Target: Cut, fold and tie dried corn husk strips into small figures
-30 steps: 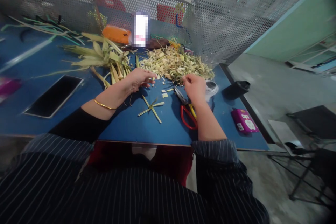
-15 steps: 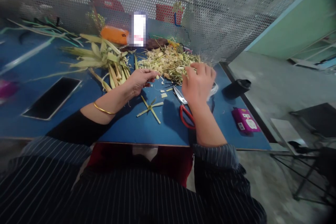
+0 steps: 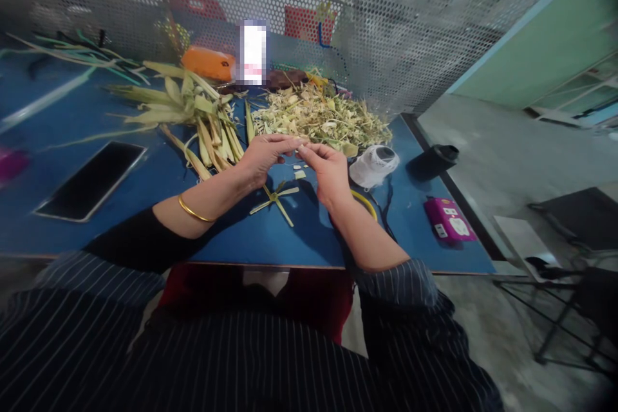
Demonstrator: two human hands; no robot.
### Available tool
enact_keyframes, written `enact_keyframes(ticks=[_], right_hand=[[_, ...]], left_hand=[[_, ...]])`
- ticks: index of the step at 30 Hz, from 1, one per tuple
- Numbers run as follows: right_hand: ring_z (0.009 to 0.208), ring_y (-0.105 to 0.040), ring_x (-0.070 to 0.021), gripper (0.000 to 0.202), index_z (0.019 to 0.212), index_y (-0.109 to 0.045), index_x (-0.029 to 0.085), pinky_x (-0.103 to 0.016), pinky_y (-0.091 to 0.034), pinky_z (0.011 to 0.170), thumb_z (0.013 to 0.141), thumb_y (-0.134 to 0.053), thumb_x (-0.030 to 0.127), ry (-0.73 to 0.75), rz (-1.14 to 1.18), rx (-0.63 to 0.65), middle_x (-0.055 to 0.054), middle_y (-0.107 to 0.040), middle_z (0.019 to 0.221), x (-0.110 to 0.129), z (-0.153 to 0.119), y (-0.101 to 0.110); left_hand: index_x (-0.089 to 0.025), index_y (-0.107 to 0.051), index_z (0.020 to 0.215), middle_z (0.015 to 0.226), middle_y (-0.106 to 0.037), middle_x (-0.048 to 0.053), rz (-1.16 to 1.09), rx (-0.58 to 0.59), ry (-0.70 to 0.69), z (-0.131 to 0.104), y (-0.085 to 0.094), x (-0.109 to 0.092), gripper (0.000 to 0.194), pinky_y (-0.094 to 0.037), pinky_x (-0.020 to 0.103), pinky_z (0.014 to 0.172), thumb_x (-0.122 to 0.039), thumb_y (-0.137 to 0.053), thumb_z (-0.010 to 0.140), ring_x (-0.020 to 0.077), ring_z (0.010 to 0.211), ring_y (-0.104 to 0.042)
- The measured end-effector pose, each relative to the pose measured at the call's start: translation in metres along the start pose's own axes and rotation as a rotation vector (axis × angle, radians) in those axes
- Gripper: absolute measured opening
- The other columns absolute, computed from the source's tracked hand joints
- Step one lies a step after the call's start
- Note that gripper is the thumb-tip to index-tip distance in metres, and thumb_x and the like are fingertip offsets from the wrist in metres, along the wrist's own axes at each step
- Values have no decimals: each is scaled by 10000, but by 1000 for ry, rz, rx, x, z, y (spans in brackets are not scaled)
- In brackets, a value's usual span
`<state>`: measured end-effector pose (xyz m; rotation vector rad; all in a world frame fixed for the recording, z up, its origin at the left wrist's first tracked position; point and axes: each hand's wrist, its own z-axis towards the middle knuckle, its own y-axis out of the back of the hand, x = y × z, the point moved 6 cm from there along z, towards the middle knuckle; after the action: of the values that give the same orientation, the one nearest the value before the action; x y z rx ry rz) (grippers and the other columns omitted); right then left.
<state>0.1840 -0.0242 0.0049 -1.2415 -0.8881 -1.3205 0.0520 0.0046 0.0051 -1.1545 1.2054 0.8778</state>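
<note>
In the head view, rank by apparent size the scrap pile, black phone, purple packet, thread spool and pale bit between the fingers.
1. Scrap pile
2. Black phone
3. Purple packet and thread spool, too alike to rank
4. Pale bit, partly hidden

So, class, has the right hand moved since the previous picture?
Yes: the right hand has moved left, away from the spool it partly hid, close to the left hand.
</note>
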Motion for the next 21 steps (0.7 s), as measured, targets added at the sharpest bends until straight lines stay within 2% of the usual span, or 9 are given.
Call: enact_keyframes(ticks=[5, 8, 11, 13, 18, 21], right_hand=[[650, -590, -111, 85, 623, -693, 211, -316, -491, 777, 680, -752, 237, 30, 39, -3, 29, -669, 640, -1, 1, 2], [650, -600, -115, 70, 653, -703, 215, -323, -499, 770, 686, -753, 251, 49, 54, -12, 28, -683, 656, -1, 3, 4], [666, -606, -117, 59, 668, -703, 216, -321, -501, 765, 695, -747, 247, 69, 28, -31, 26, -685, 669, 1, 3, 7], [666, -602, -113, 56, 675, -703, 215, -315, -499, 757, 706, -739, 244, 86, -2, -42, 27, -676, 667, 2, 2, 8], [670, -600, -111, 55, 686, -710, 212, -313, -504, 765, 720, -730, 249, 123, -18, -21, 26, -679, 670, 7, 1, 6], [681, -608, -118, 63, 696, -717, 213, -317, -510, 771, 710, -743, 268, 91, -38, 7, 23, -692, 677, 7, 0, 4]], left_hand=[[-156, -757, 747, 663, -611, 6, -77, 26, 5, -3, -3, 1, 161, -379, 213, 581, -289, -777, 659, 97, 660, -518], [-154, -736, 767, 696, -630, 22, -130, 37, 14, -2, -5, 1, 256, -394, 214, 569, -399, -766, 697, 102, 657, -533], [-162, -704, 741, 702, -648, 46, -126, -23, 21, -1, -3, 3, 394, -411, 227, 562, -553, -726, 711, 121, 658, -562], [-165, -689, 715, 693, -653, 50, -97, -57, -1, -1, -2, 3, 415, -417, 232, 568, -578, -729, 697, 125, 661, -570], [-180, -718, 708, 688, -657, 12, -33, -61, -87, -2, -1, 3, 257, -399, 240, 597, -412, -808, 646, 106, 649, -543], [-187, -729, 696, 667, -646, 5, -33, -99, -84, -1, 2, 5, 190, -395, 248, 610, -359, -799, 657, 101, 636, -527]])
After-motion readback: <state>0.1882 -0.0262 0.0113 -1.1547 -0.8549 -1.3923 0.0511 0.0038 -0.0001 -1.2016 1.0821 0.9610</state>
